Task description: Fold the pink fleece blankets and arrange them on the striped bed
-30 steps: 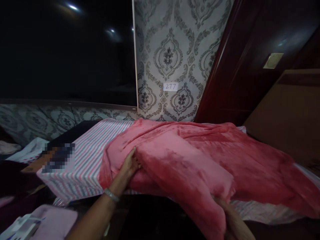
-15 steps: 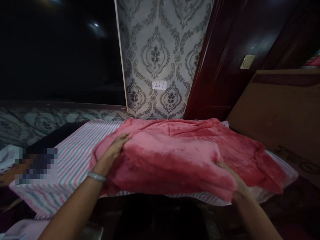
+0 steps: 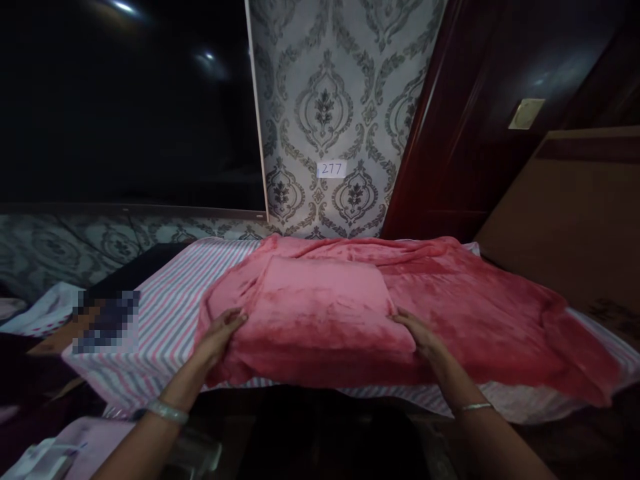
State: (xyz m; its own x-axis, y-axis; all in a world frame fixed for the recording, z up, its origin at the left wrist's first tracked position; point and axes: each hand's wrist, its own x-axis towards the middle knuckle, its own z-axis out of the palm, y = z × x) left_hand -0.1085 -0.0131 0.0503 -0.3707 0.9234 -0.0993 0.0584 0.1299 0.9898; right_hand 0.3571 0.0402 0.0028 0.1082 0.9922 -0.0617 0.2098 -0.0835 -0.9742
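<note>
Grey-and-silver damask-patterned wallpaper (image 3: 324, 110) fills the upper middle of the frame, with a large black flat-screen television (image 3: 130, 107) at upper left and a brown cardboard box (image 3: 580, 220) at right; below, a pink, grey and white striped cloth (image 3: 175, 287) covers the surface. Across the centre and right of the frame lies a plush coral-pink blanket (image 3: 500, 313), one part turned over into a roughly rectangular pad at centre; the left hand (image 3: 223, 330) is at the pad's left edge, the right hand (image 3: 420, 333) at its right edge, both touching the plush; the two stand wide apart, but I cannot tell whether the fingers pinch it or merely rest there. Folding and squaring this part appears to be the step in hand; the next move probably calls for even handling at both edges, keeping the layers aligned.
</note>
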